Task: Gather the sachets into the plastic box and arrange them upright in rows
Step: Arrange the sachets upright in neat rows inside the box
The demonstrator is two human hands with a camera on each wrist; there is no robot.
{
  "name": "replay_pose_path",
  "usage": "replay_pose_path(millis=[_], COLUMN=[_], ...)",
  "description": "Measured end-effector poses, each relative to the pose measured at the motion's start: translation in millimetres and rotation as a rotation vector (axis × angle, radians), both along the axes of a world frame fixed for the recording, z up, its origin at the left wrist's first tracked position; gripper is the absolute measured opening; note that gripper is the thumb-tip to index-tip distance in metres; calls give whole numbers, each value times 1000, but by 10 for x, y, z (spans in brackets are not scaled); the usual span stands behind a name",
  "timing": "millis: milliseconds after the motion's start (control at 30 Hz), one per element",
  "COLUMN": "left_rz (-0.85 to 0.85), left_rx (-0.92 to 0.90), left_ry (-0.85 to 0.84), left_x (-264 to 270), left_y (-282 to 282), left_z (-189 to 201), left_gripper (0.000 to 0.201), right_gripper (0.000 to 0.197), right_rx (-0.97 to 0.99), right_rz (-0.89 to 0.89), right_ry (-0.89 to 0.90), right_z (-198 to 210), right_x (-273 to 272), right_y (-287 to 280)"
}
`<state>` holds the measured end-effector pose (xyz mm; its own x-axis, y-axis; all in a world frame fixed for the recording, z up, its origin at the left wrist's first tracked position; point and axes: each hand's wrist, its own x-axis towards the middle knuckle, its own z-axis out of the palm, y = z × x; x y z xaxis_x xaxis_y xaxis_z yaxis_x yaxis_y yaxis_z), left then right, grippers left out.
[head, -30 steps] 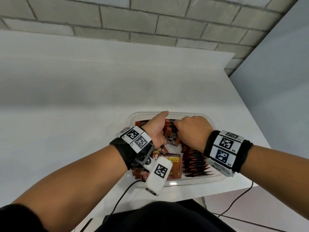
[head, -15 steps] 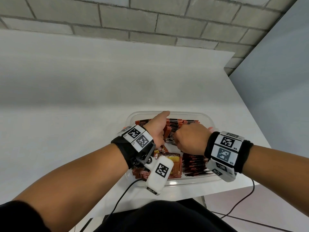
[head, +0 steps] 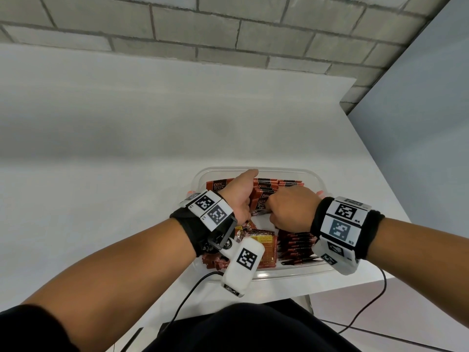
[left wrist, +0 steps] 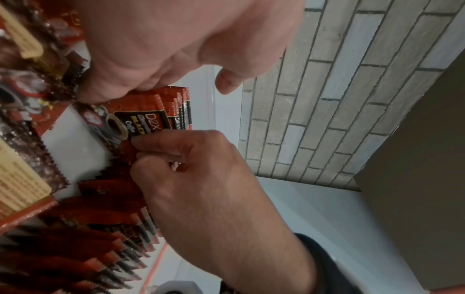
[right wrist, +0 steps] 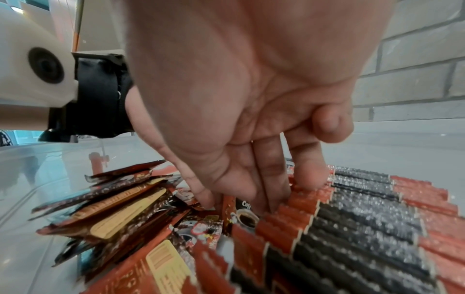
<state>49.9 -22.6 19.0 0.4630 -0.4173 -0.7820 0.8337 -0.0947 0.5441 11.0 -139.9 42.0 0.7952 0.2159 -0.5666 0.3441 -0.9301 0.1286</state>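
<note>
A clear plastic box [head: 291, 274] sits at the table's near edge with red and black coffee sachets inside. An upright row [head: 286, 183] stands along its far wall, another upright row [head: 295, 246] fills the near right, and loose sachets [head: 265, 246] lie flat at the near left. My left hand [head: 241, 196] spans the far row [left wrist: 176, 107], thumb at its back and curled fingers at its front. My right hand [head: 289, 209] reaches down beside it and pinches one sachet [left wrist: 141, 123] between thumb and fingers [right wrist: 271, 189] at the row's front.
The white table [head: 127, 148] stretches left and away to a grey brick wall [head: 228, 34]. Its right edge runs close past the box. Black cables [head: 187, 295] hang from both wrist cameras over the near edge.
My right hand has slid nearer and lower into the box, uncovering more of the far row. My left hand has stayed on that row.
</note>
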Motion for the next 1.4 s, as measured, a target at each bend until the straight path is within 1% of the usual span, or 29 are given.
replay_pose_path(millis=[100,200,333,400,467,533,633,700,867,967,1133,1200,1267,1333,1400], left_rz=[21,21,107,135,147,124,99,77,118,107,114,130,123,95,78], left_rx=[-14,-31,-84,-92,-86,-99,-109,-109,-103,-131,-133,-143,-171,-200,-206], left_ry=[49,52,74,76,77,60,50,42,56,63,53,43,31,-3,-54], left_x=[-6,-24,-34,-35,-25,-24,-27,-31,-29,-23,-23,-25,-18,-24,5], left_y=[1,-11,0,-14,-21,-17,-13,-6,14,-2,-1,22,77,191,327], left_z=[-9,44,57,59,36,29,9,18,14,-13,-25,16,79,204,331], left_gripper=[41,33,71,76,74,70,71,69,78,82,81,77,78,80,73], right_gripper=[25,24,25,24,24,26,21,22,30,33,29,26,31,32,27], right_rx=[-6,-11,-8,-15,-30,-41,-46,-38,-21,-26,-22,6,91,185,216], right_rz=[-8,-13,-30,-33,-35,-34,-26,-30,-60,-76,-76,-73,-70,-12,26], right_ry=[17,26,59,72,74,83,93,92,90,95,92,89,70,6,-39], right_z=[2,8,10,10,13,16,25,16,4,19,22,32,32,6,-21], right_x=[-13,-26,-28,-24,-20,-19,-18,-12,-2,-8,-3,-16,-47,-97,-133], right_y=[9,23,43,50,57,65,90,94,74,79,77,71,69,82,99])
